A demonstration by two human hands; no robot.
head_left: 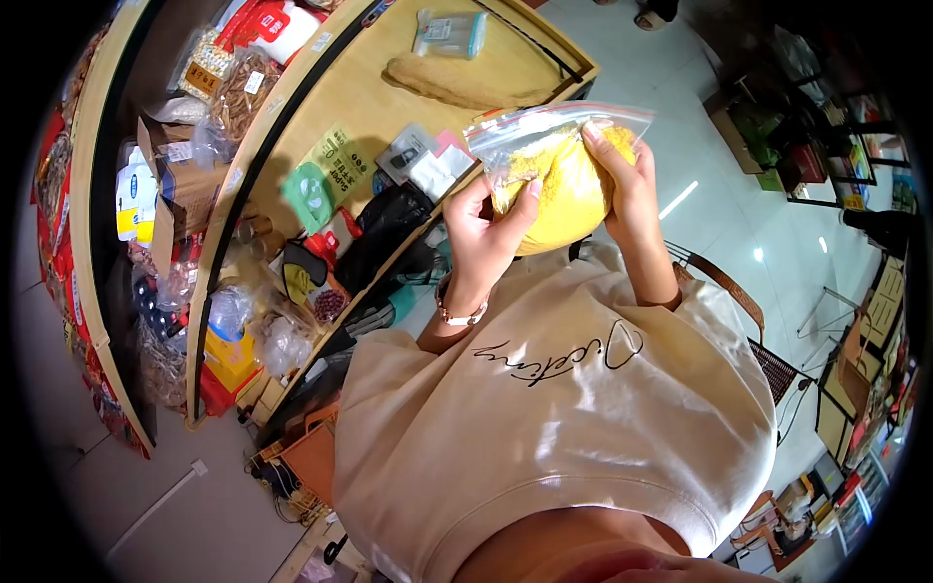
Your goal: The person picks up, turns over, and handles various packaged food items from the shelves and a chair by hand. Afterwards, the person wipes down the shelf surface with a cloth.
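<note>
A clear zip bag of yellow grains (564, 189) is held up in front of my chest, its red-lined zip edge at the top. My left hand (486, 233), with a watch on the wrist, grips the bag's left side, thumb pressed on its front. On the right side my right hand (627, 185) holds the bag near the zip, thumb on the front and the other fingers behind it. Both hands are closed on the bag. Beyond it, a long brown object (457, 83) and a clear empty-looking bag (452, 35) lie on the wooden counter (374, 49).
A green package (335, 160), a black plastic bag (384, 233) and small packets lie on the counter at left. Shelves of packaged goods stand farther left, with a cardboard box (185, 189). A chair (724, 282) is at right, and a person's foot (651, 17) shows at the top.
</note>
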